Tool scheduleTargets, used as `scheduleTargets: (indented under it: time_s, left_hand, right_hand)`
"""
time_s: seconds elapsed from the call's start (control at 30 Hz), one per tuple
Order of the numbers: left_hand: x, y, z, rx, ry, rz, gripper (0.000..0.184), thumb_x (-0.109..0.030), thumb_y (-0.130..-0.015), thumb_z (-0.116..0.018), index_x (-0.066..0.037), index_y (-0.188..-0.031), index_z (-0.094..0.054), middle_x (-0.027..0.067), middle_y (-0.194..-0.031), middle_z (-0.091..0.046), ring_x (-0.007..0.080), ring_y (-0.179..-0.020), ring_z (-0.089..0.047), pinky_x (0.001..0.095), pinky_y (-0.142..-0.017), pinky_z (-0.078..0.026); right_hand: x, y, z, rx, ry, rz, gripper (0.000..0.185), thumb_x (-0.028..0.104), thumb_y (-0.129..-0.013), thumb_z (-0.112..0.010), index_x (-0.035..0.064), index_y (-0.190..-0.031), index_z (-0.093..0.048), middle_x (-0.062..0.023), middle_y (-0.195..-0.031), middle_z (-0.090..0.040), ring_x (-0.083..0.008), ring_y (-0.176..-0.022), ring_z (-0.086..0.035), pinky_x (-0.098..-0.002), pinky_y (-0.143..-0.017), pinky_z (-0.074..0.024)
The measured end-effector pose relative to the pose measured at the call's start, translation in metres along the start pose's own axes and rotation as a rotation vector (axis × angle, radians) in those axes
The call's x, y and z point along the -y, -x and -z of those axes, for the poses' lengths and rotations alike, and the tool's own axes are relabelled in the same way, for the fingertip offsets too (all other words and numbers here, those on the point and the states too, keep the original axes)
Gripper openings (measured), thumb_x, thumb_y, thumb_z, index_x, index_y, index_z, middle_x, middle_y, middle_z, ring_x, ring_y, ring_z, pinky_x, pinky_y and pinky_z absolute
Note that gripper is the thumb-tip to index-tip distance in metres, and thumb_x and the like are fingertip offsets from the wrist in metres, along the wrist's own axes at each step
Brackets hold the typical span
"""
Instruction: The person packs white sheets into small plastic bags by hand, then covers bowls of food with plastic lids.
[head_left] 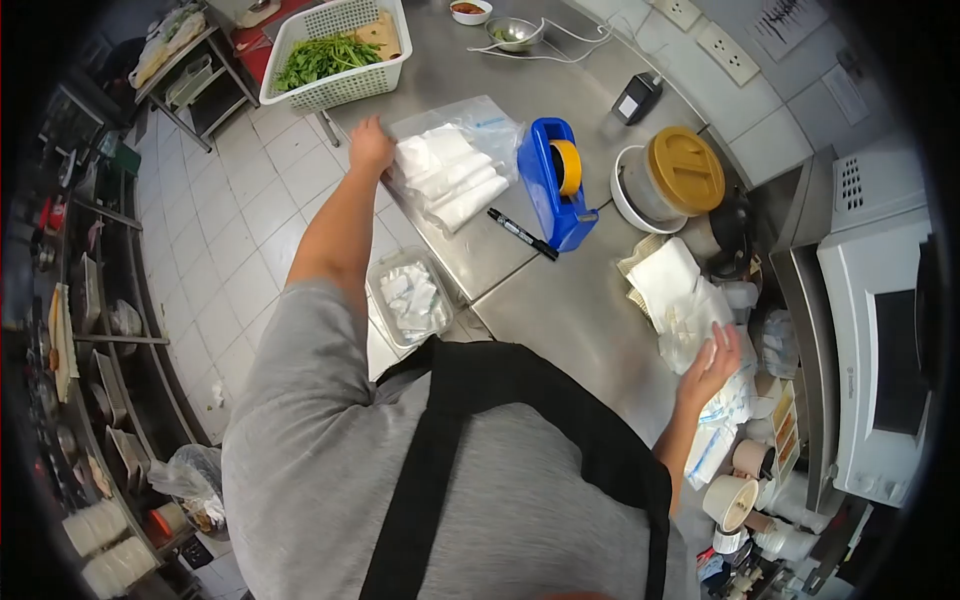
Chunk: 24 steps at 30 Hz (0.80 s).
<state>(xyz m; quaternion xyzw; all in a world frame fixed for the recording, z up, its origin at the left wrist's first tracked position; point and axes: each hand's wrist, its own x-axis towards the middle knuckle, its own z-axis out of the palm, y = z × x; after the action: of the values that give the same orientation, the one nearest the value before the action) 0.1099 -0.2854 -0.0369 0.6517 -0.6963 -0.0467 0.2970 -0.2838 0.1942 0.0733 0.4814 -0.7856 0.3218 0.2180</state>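
My left hand [372, 148] is at the left edge of the steel counter, its fingers curled at the rim of a clear plastic bag [500, 128]. White folded plastic bags [455, 180] lie in and over that clear bag. To their right stand a blue tape dispenser [542, 190] with a yellow-cored roll and a black marker [522, 234]. My right hand [712, 362] is over the right side of the counter, fingers apart, beside a crumpled translucent plastic bag [685, 335] and a white stack [668, 275]. Blue-printed plastic packs [715, 440] lie below it.
A white basket [335, 95] of leafy greens stands at the back left. A plastic tub [412, 300] of white packets is below the counter's front edge. A yellow-lidded container [685, 170], a black bottle [637, 98] and a white microwave [885, 350] are on the right.
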Motion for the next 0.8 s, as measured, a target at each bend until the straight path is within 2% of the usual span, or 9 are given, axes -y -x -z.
scheduleTargets:
  time_s: [0.03, 0.13, 0.23, 0.33, 0.4, 0.5, 0.6, 0.7, 0.8]
  left_hand:
    - [0.003, -0.005, -0.003, 0.023, -0.032, 0.038, 0.038, -0.018, -0.079, -0.063, -0.009, -0.116, -0.059, 0.0135, -0.108, -0.060, 0.0323, -0.110, -0.050, 0.0403, -0.095, -0.041]
    - [0.005, -0.028, 0.002, 0.403, 0.021, 0.218, 0.033, -0.020, -0.080, -0.063, -0.009, -0.111, -0.061, 0.0122, -0.097, -0.065, 0.0321, -0.100, -0.057, 0.0416, -0.090, -0.045]
    - [0.012, -0.031, -0.007, 0.226, -0.134, -0.079, 0.024, -0.019, -0.079, -0.063, -0.010, -0.101, -0.061, 0.0105, -0.085, -0.066, 0.0320, -0.085, -0.062, 0.0423, -0.080, -0.048]
    - [-0.011, -0.018, 0.019, 0.159, 0.349, -0.014, 0.016, -0.014, -0.078, -0.065, -0.007, -0.091, -0.058, 0.0109, -0.081, -0.065, 0.0264, -0.072, -0.062, 0.0335, -0.071, -0.050]
    - [-0.032, 0.003, 0.041, 0.085, 0.592, -0.040, 0.015, -0.009, -0.079, -0.062, -0.008, -0.093, -0.057, 0.0120, -0.083, -0.064, 0.0280, -0.072, -0.062, 0.0361, -0.068, -0.049]
    - [-0.073, 0.055, 0.069, -0.007, 0.711, -0.240, 0.019, -0.001, -0.080, -0.058, -0.008, -0.097, -0.056, 0.0126, -0.084, -0.063, 0.0284, -0.070, -0.062, 0.0355, -0.065, -0.050]
    - [-0.106, 0.121, 0.083, 0.026, 0.660, -0.658, 0.028, 0.006, -0.074, -0.052, -0.007, -0.097, -0.059, 0.0117, -0.096, -0.061, 0.0316, -0.090, -0.058, 0.0387, -0.080, -0.048]
    - [-0.126, 0.181, 0.087, 0.173, 0.664, -0.879, 0.032, 0.005, -0.069, -0.057, -0.007, -0.098, -0.060, 0.0113, -0.094, -0.060, 0.0314, -0.089, -0.058, 0.0379, -0.077, -0.050]
    - [-0.129, 0.231, 0.090, 0.396, 0.720, -1.001, 0.036, 0.001, -0.070, -0.061, -0.008, -0.105, -0.060, 0.0121, -0.106, -0.058, 0.0317, -0.101, -0.056, 0.0388, -0.084, -0.048]
  right_hand:
    - [0.011, 0.004, -0.003, 0.022, -0.032, -0.006, 0.029, 0.017, -0.091, -0.050, 0.0057, -0.115, -0.061, -0.0167, -0.122, -0.052, -0.0326, -0.119, -0.042, -0.0424, -0.101, -0.0306]
    - [0.042, 0.013, -0.011, 0.126, -0.128, -0.005, 0.028, 0.013, -0.090, -0.051, 0.0044, -0.115, -0.060, -0.0153, -0.122, -0.053, -0.0308, -0.119, -0.043, -0.0400, -0.102, -0.0304]
    - [0.069, 0.009, -0.023, 0.228, -0.230, 0.044, 0.027, 0.010, -0.086, -0.056, 0.0036, -0.112, -0.061, -0.0143, -0.118, -0.055, -0.0326, -0.117, -0.044, -0.0419, -0.101, -0.0312]
    - [0.090, -0.006, -0.038, 0.254, -0.315, 0.151, 0.028, 0.010, -0.085, -0.057, 0.0041, -0.113, -0.061, -0.0126, -0.118, -0.055, -0.0321, -0.114, -0.046, -0.0409, -0.100, -0.0339]
    - [0.112, -0.021, -0.050, 0.300, -0.433, 0.191, 0.030, 0.012, -0.085, -0.059, 0.0045, -0.114, -0.061, -0.0127, -0.117, -0.056, -0.0298, -0.112, -0.049, -0.0381, -0.095, -0.0390]
    - [0.141, -0.029, -0.090, 0.552, -0.891, -0.141, 0.040, 0.017, -0.089, -0.058, 0.0017, -0.125, -0.051, -0.0131, -0.118, -0.056, -0.0207, -0.107, -0.053, -0.0314, -0.087, -0.0438]
    - [0.181, -0.028, -0.118, 0.791, -1.282, -0.612, 0.054, 0.026, -0.091, -0.058, 0.0032, -0.135, -0.040, -0.0115, -0.119, -0.055, -0.0179, -0.105, -0.054, -0.0286, -0.083, -0.0453]
    - [0.218, -0.026, -0.131, 0.796, -1.297, -0.934, 0.044, 0.023, -0.089, -0.061, 0.0026, -0.127, -0.050, -0.0104, -0.112, -0.059, -0.0177, -0.102, -0.055, -0.0289, -0.084, -0.0444]
    - [0.196, -0.003, -0.183, 0.764, -1.405, -0.827, 0.033, 0.020, -0.091, -0.058, 0.0012, -0.117, -0.057, -0.0083, -0.105, -0.063, -0.0162, -0.097, -0.057, -0.0267, -0.085, -0.0437]
